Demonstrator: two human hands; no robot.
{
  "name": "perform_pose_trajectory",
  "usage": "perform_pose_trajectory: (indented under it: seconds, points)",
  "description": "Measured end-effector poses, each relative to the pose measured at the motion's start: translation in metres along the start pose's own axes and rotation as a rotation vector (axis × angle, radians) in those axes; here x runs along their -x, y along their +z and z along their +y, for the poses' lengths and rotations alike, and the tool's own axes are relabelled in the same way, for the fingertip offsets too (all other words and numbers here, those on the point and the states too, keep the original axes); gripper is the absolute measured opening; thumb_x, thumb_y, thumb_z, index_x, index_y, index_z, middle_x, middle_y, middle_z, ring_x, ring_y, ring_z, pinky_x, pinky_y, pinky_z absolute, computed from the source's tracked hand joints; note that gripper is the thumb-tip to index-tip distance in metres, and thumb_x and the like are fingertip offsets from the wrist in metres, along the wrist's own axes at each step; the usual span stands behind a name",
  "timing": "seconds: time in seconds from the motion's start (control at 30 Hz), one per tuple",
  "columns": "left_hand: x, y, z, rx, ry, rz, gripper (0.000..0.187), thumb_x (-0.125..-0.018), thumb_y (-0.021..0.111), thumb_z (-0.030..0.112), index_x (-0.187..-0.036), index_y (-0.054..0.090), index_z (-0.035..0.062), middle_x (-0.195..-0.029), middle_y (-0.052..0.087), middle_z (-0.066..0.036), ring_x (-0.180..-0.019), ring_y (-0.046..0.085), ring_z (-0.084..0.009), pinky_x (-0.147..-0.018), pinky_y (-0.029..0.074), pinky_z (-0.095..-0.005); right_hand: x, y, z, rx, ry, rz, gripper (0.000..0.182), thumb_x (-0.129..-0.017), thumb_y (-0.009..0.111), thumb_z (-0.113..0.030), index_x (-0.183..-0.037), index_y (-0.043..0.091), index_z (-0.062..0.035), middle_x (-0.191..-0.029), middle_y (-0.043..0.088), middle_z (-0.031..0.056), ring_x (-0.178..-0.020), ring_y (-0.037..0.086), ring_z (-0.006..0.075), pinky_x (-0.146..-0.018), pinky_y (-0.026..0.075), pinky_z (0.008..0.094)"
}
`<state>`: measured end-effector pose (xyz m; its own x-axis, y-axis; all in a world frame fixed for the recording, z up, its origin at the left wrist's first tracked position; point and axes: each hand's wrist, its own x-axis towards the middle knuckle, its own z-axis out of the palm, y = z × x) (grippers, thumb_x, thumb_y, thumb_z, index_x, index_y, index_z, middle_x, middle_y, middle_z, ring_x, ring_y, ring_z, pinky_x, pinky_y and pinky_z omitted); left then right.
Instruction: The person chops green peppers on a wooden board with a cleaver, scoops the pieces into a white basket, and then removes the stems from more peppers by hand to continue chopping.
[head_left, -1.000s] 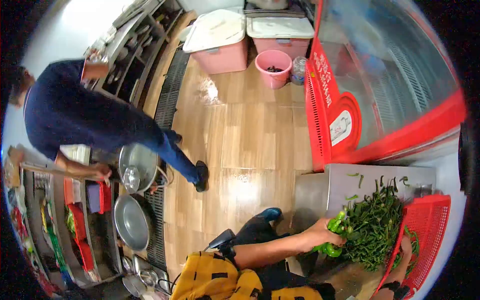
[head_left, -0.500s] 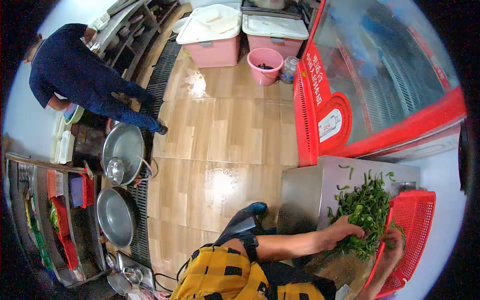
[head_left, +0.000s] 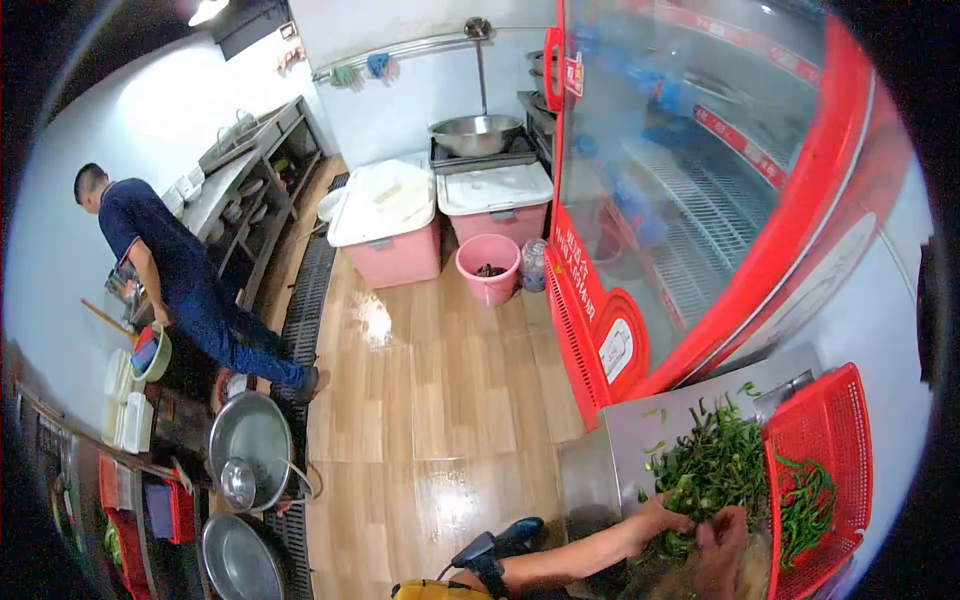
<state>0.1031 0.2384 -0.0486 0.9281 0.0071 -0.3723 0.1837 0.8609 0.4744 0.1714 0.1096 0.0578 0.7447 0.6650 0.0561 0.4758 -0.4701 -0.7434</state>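
Observation:
A heap of thin green peppers (head_left: 725, 450) with stems lies on a steel counter (head_left: 625, 430) at the lower right. My left hand (head_left: 665, 517) is at the near edge of the heap, its fingers closed on something too small to make out. Beside it, my right hand (head_left: 722, 545) is bent inward with its fingertips closed near those of my left, what they hold being hidden. Right of the heap stands a red perforated basket (head_left: 818, 400), tilted, with more green peppers (head_left: 805, 505) inside.
A red-framed glass fridge (head_left: 690, 200) rises behind the counter. Pink tubs (head_left: 395, 258) and a pink bucket (head_left: 490, 268) stand on the tiled floor. A person (head_left: 180, 245) in dark blue stands at the left, holding a green basin (head_left: 155, 355). Metal basins (head_left: 250, 440) are below.
The view has tilted up. Both hands have come closer together at the near edge of the heap; my right hand has left the basket's edge. The other person stands more upright.

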Motion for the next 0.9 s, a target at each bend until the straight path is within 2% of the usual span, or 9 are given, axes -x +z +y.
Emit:
perform_pose_trajectory:
  seconds: [0.1, 0.23, 0.3, 0.4, 0.5, 0.53, 0.63, 0.73, 0.9]
  points:
    - [0.002, 0.014, -0.002, -0.446, 0.246, -0.015, 0.070, -0.065, 0.075, 0.003, -0.130, 0.049, 0.0083, -0.112, 0.063, -0.002, -0.101, 0.056, -0.0116, -0.091, 0.045, -0.0298, 0.002, -0.015, -0.062, -0.419, 0.294, 0.046, 0.027, -0.088, 0.054, -0.029, -0.104, 0.051, -0.0064, -0.074, 0.042, -0.0019, -0.065, 0.041, 0.0056, -0.052, 0.034, 0.0235]
    - [0.017, 0.032, 0.016, -0.541, 0.219, -0.175, 0.072, -0.067, 0.075, 0.004, -0.133, 0.046, 0.0075, -0.113, 0.062, -0.002, -0.102, 0.055, -0.0138, -0.092, 0.045, -0.0302, 0.003, -0.030, -0.048, -0.275, 0.427, -0.001, 0.017, -0.088, 0.056, -0.020, -0.094, 0.058, -0.0048, -0.067, 0.046, -0.0014, -0.060, 0.044, 0.0055, -0.048, 0.033, 0.0244]
    - [0.040, 0.051, 0.042, -0.424, -0.101, -0.050, 0.078, -0.065, 0.076, 0.002, -0.135, 0.042, 0.0070, -0.116, 0.061, -0.003, -0.102, 0.055, -0.0159, -0.092, 0.044, -0.0300, 0.006, -0.040, -0.049, -0.161, -0.037, -0.016, 0.028, -0.096, 0.050, -0.026, -0.096, 0.065, -0.0018, -0.088, 0.064, 0.0071, -0.079, 0.060, 0.0191, -0.072, 0.045, 0.0301]
    - [0.040, 0.046, 0.035, -0.298, -0.067, -0.159, 0.075, -0.070, 0.073, 0.005, -0.137, 0.039, 0.0069, -0.120, 0.059, -0.004, -0.103, 0.054, -0.0163, -0.093, 0.044, -0.0315, 0.005, -0.033, -0.011, -0.016, 0.280, 0.068, 0.012, -0.086, 0.059, -0.013, -0.081, 0.059, -0.0016, -0.063, 0.052, 0.0048, -0.055, 0.049, 0.0116, -0.050, 0.038, 0.0281]
    - [0.040, 0.019, 0.007, -0.295, -0.050, -0.280, 0.062, -0.078, 0.067, 0.010, -0.135, 0.042, 0.0067, -0.124, 0.056, -0.005, -0.106, 0.053, -0.0156, -0.093, 0.043, -0.0321, 0.008, -0.028, -0.001, 0.120, -0.004, 0.012, 0.011, -0.080, 0.064, -0.010, -0.083, 0.061, 0.0007, -0.067, 0.057, 0.0140, -0.063, 0.059, 0.0284, -0.058, 0.045, 0.0363]
    - [0.057, 0.010, 0.026, -0.705, 0.206, -0.451, 0.052, -0.085, 0.055, 0.026, -0.132, 0.046, 0.0043, -0.127, 0.053, -0.010, -0.115, 0.049, -0.0224, -0.100, 0.035, -0.0371, 0.008, -0.027, 0.006, 0.203, -0.014, -0.067, 0.015, -0.075, 0.068, -0.012, -0.085, 0.063, -0.0022, -0.069, 0.058, 0.0141, -0.066, 0.061, 0.0299, -0.059, 0.046, 0.0384]
    - [0.043, -0.032, -0.026, -0.656, 0.117, -0.548, 0.051, -0.089, 0.048, 0.038, -0.124, 0.051, 0.0009, -0.122, 0.057, -0.016, -0.120, 0.048, -0.0300, -0.106, 0.030, -0.0443, 0.009, -0.032, 0.003, 0.656, -0.438, -0.231, 0.039, -0.061, 0.062, -0.013, -0.100, 0.058, -0.0070, -0.094, 0.057, 0.0084, -0.088, 0.059, 0.0270, -0.059, 0.048, 0.0387]
    - [0.073, 0.055, 0.044, -0.333, -0.369, -0.130, 0.045, -0.079, 0.062, 0.019, -0.119, 0.052, -0.0003, -0.101, 0.064, -0.017, -0.109, 0.055, -0.0271, -0.095, 0.042, -0.0423, -0.008, -0.042, 0.003, 0.607, -0.227, -0.121, 0.021, -0.073, 0.062, -0.012, -0.091, 0.054, -0.0050, -0.087, 0.053, 0.0094, -0.080, 0.058, 0.0273, -0.059, 0.049, 0.0396]
    - [0.057, 0.024, 0.047, -0.146, -0.197, -0.147, 0.042, -0.070, 0.062, 0.008, -0.110, 0.052, -0.0008, -0.092, 0.062, -0.016, -0.095, 0.059, -0.0301, -0.085, 0.047, -0.0429, -0.042, -0.057, 0.039, 0.254, -0.351, 0.004, 0.029, -0.082, 0.060, -0.015, -0.111, 0.058, -0.0086, -0.084, 0.055, 0.0118, -0.078, 0.059, 0.0323, -0.067, 0.050, 0.0407]
